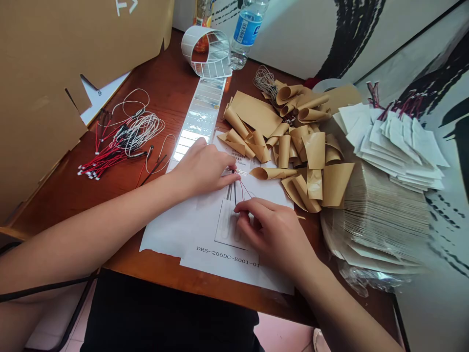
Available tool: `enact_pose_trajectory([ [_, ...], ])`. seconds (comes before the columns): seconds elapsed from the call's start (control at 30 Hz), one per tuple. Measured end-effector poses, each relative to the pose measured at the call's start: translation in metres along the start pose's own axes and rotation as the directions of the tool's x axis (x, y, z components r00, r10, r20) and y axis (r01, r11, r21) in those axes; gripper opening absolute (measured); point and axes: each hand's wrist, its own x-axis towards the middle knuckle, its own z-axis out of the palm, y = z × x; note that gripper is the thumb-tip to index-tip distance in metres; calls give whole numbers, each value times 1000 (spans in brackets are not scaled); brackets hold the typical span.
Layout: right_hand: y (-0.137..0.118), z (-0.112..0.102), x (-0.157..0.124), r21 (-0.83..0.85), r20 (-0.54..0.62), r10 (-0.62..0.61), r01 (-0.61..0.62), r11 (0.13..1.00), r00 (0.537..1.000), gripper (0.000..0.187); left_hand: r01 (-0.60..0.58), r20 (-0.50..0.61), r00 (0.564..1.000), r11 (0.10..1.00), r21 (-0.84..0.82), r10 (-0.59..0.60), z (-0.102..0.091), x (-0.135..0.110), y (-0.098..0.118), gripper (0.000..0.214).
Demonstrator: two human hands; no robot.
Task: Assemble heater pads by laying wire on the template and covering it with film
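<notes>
Over a printed white sheet [205, 230], my left hand [205, 166] pinches a few thin red and black wires [242, 188] between thumb and fingers. The wires run down from that pinch toward my right hand [271, 227]. Its forefinger and thumb are closed at the lower end of the black wire, over a square white panel [227, 222] with a dark outline. Whether the panel is a separate flat piece or printed on the sheet, I cannot tell. My right palm covers part of it. Rolled brown paper pieces [271, 173] lie just beyond the hands.
Red-and-white cable bundles [128, 139] lie left, beside a large cardboard box [73, 58]. A label roll [188, 44] trails its strip toward me; a water bottle [247, 32] stands behind. At right are white packets [399, 142] on a tall stack of paper sheets [384, 215].
</notes>
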Motion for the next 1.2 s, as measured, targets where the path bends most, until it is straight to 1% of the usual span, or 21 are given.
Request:
enact_pose_trajectory([
  [0.1, -4, -4, 2, 103, -55, 34, -28, 994, 998, 20, 0, 10, 1000, 1000, -5, 0, 0, 0, 0, 34],
  [0.2, -6, -6, 2, 135, -81, 25, -13, 991, 996, 19, -1, 15, 1000, 1000, 4, 1, 0, -1, 0, 32],
  [0.27, -6, -5, 1, 98, -103, -4, 14, 995, 995, 17, 2, 8, 1000, 1000, 15, -2, 0, -1, 0, 32],
  [0.37, -5, -3, -1, -6, -163, -47, 46, 999, 986, 17, 5, 14, 1000, 1000, 11, -5, -1, -1, -2, 34],
  [0.5, -8, -1, -3, -132, -257, -94, 62, 989, 962, 19, 12, 22, 1000, 998, -65, -11, -4, 0, -7, 36],
  [0.57, -10, -1, -3, -138, -293, -117, 79, 987, 949, 19, 25, 32, 999, 995, -100, -22, -5, 0, -9, 36],
  [0.7, -13, 4, -4, -94, -331, -181, 159, 983, 926, 16, 34, 46, 999, 990, -139, -28, -8, 1, -9, 34],
  [0.87, -12, 15, -5, -135, -345, -245, 210, 968, 906, 18, 51, 63, 997, 981, -186, -40, -10, 1, -10, 31],
  [0.97, -11, 21, -5, -137, -321, -251, 217, 967, 913, 22, 56, 73, 996, 981, -185, -43, -9, 0, -11, 32],
  [1.1, -12, 26, -6, -158, -293, -253, 214, 964, 922, 16, 55, 53, 997, 985, -165, -46, -8, 0, -11, 36],
  [1.2, -12, 26, -6, -173, -280, -252, 209, 962, 926, 15, 69, 77, 995, 987, -148, -58, -10, -1, -9, 38],
])
